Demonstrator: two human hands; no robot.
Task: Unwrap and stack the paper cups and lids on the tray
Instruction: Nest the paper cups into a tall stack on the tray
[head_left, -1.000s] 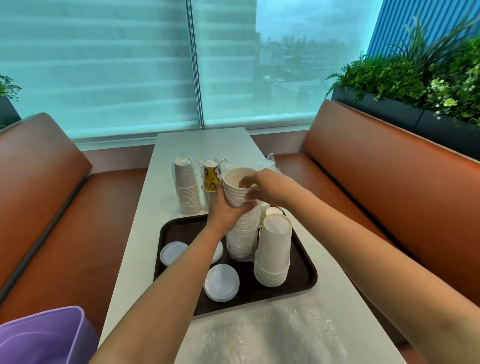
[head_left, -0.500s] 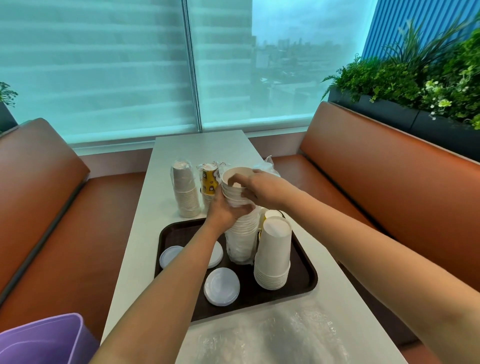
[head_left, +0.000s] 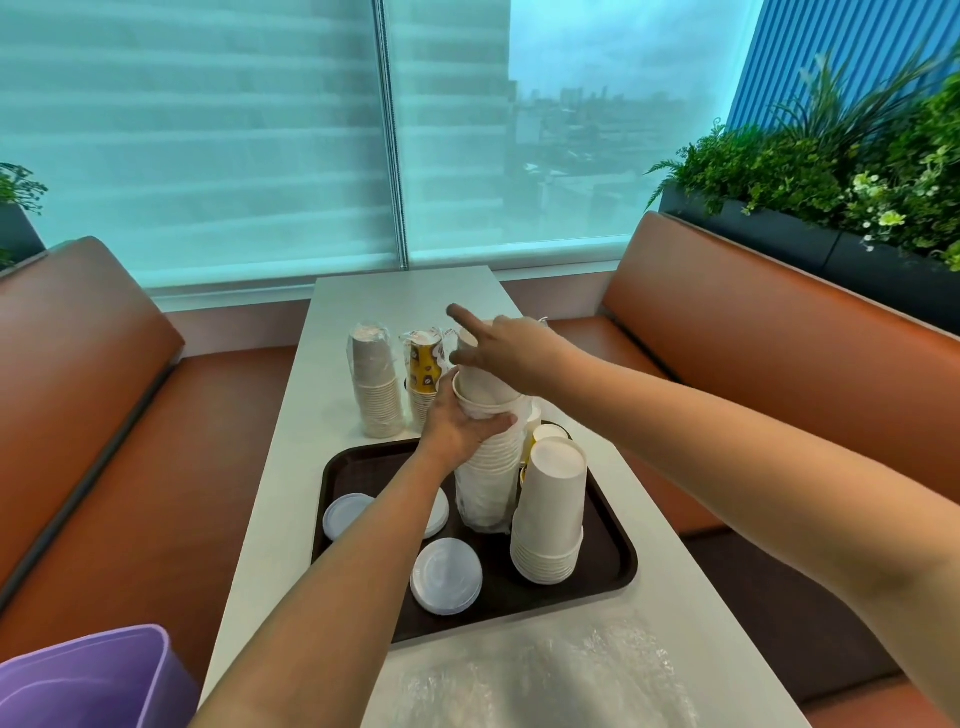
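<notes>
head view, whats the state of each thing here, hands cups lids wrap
left hand: grips the upright cup stack near its top
right hand: pulling a cup out of the stack, index finger extended
upright cup stack: on the tray, rims up, wrap bunched at its base
upside-down cup stack: unwrapped, on the tray
tray: flat on table
lids: unwrapped, flat on tray
two cup sleeves: wrapped, behind the tray
loose wrap: crumpled on table

A white table (head_left: 400, 296) between two orange-brown benches (head_left: 753, 317) — blinds-covered window (head_left: 208, 130) behind, planter greenery (head_left: 831, 171) beside.
</notes>
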